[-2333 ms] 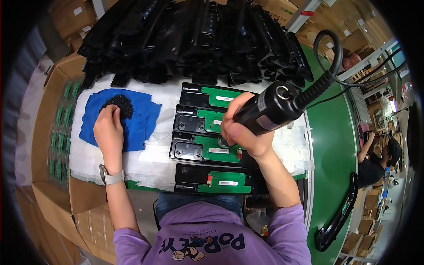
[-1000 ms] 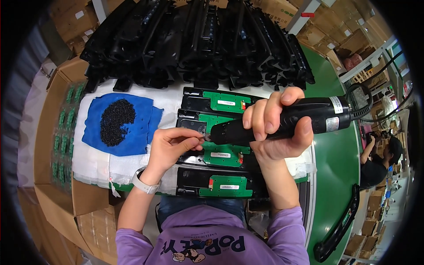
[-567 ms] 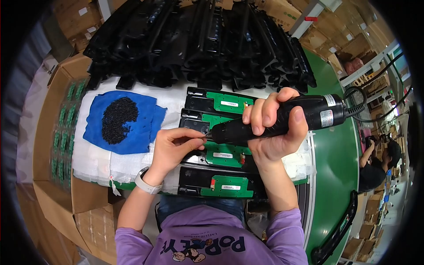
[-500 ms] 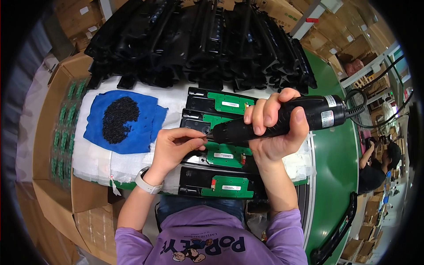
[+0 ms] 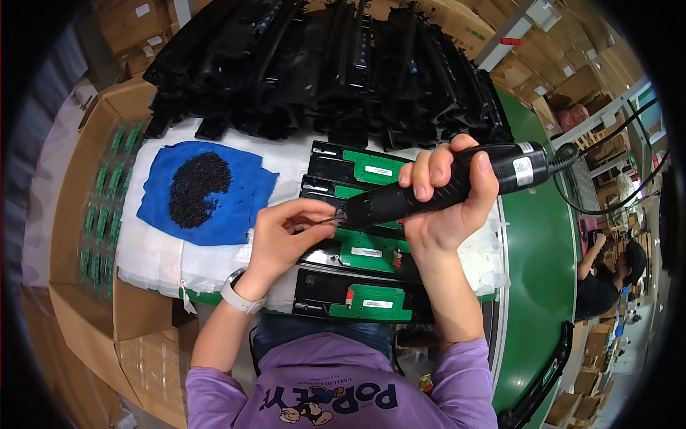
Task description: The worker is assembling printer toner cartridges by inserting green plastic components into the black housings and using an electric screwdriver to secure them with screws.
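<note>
My right hand point(image 5: 451, 200) is wrapped round a black electric screwdriver point(image 5: 382, 205), held nearly level with its tip pointing left. At that tip, my left hand point(image 5: 280, 239) has thumb and forefinger pinched together by the thin bit; whatever small thing sits between them is too small to make out. Beneath both hands lie several black panels point(image 5: 311, 294) side by side, each with a green circuit board point(image 5: 343, 309) that bears a white label. A blue cloth point(image 5: 158, 204) to the left holds a heap of tiny black screw-like pieces point(image 5: 187, 191).
Long black plastic parts point(image 5: 321, 79) are stacked across the back. At the left, a cardboard box point(image 5: 68, 243) contains green circuit boards point(image 5: 96, 236) in clear trays. A green surface point(image 5: 532, 250) and the screwdriver's cord point(image 5: 593, 207) are on the right. Farther right, another person point(image 5: 604, 293) works.
The rear end of the screwdriver has shifted a little to the left, and its cord hangs in a wider loop. My left fingers stay by the tip. The whole view has shifted slightly.
</note>
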Demonstrator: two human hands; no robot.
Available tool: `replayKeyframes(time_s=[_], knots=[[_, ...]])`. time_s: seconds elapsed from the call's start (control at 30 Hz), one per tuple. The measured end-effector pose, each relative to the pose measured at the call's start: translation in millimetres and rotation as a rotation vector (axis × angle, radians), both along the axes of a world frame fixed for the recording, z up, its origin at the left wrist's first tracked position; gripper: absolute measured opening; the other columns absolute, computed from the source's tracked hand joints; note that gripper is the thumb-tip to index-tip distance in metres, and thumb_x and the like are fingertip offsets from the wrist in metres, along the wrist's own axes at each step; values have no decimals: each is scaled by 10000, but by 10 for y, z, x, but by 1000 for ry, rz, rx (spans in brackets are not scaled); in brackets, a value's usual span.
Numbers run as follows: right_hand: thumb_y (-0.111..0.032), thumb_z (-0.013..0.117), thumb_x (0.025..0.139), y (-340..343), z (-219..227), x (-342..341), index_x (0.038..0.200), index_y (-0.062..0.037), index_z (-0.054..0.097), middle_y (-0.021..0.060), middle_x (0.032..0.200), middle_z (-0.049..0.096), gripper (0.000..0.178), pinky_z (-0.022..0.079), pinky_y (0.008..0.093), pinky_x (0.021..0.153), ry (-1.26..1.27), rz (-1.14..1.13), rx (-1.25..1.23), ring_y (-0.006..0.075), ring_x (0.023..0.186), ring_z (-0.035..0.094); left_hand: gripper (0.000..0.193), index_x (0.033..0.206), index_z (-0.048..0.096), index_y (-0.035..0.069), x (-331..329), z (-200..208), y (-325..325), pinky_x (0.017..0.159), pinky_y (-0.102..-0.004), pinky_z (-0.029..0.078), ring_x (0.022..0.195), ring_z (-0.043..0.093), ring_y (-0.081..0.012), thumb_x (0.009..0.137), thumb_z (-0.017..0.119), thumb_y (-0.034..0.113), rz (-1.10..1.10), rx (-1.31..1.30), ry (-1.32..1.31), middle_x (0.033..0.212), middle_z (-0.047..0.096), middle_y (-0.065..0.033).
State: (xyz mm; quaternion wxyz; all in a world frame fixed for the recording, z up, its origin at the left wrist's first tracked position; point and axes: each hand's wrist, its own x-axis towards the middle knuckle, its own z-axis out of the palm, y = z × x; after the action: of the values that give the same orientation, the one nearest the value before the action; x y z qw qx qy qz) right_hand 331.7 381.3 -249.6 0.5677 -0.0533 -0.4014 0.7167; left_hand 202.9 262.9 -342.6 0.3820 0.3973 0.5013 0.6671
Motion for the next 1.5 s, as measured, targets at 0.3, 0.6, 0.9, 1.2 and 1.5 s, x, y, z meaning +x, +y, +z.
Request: replayKeyframes(time_s=[0.3,0.6,0.9,1.2,1.5], knots=[[-217,565,820,-25,-82,-50,961,-15,443,42,553,448,275,391,285,438,-484,212,310,131,421,429,141,968,634,-20,-73,-107,32,636,-213,497,674,629,-110,846,596,39,299,-56,128,785,665,-86],[-193,602,804,-90,-247,-186,969,-9,438,47,556,475,297,396,267,452,-523,214,406,124,429,435,106,886,620,-8,-14,-86,54,608,-184,468,686,584,-55,783,628,-31,225,-72,147,771,630,-26],[-25,595,759,-106,-243,-315,855,-8,452,59,593,493,173,397,229,439,-544,289,443,112,451,475,99,925,604,-5,39,-126,71,621,-199,475,686,588,-67,832,571,-14,214,-25,22,767,629,-37],[-58,596,761,-44,-227,-246,900,5,472,53,615,510,197,400,237,423,-498,338,447,110,446,478,146,989,629,6,19,-96,45,620,-188,467,641,555,-66,894,534,63,83,-148,121,722,614,-27],[-426,480,881,168,-65,-6,1020,-42,483,15,605,455,409,427,321,547,61,289,266,125,452,430,140,972,641,-37,-62,51,-5,679,-210,512,744,641,-126,853,590,16,-61,-120,-109,851,664,-99]])
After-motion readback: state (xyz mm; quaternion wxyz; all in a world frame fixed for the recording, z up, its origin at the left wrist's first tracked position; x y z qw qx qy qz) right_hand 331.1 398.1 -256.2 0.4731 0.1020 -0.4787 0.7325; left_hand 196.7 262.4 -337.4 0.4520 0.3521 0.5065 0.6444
